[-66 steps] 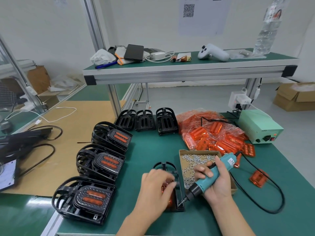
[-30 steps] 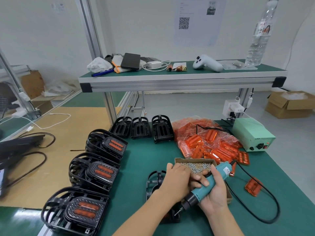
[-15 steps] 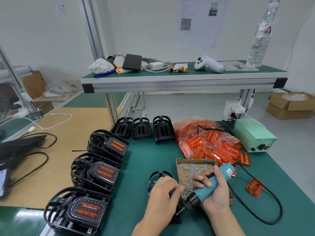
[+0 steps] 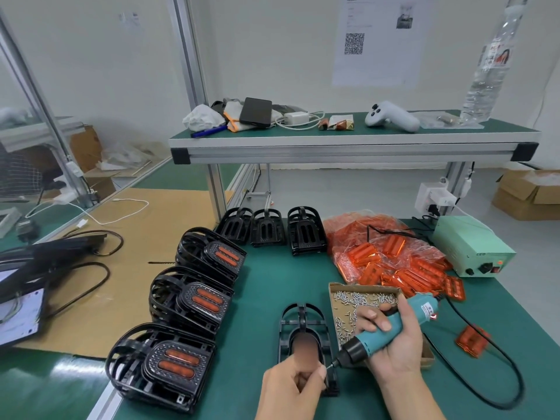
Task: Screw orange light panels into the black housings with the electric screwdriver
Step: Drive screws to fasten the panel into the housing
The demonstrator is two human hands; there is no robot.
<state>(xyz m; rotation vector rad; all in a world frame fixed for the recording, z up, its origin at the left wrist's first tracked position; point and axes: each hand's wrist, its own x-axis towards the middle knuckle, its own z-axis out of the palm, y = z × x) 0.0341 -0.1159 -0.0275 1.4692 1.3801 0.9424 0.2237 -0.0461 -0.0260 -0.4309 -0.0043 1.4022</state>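
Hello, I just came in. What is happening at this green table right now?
A person is assembling lights. The right hand grips a teal screwdriver, its tip at the near right corner of a black housing lying on the table. The left hand holds the housing's near end; whether it pinches a screw is unclear. A box of screws sits just behind the right hand. Finished housings are stacked on the left, empty ones stand at the back, and a bag of orange panels lies on the right.

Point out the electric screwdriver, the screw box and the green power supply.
electric screwdriver (image 4: 391, 327), head view, on the teal barrel between the gripping fingers.
screw box (image 4: 363, 288), head view, on its cardboard far wall.
green power supply (image 4: 466, 242), head view, on its top face.
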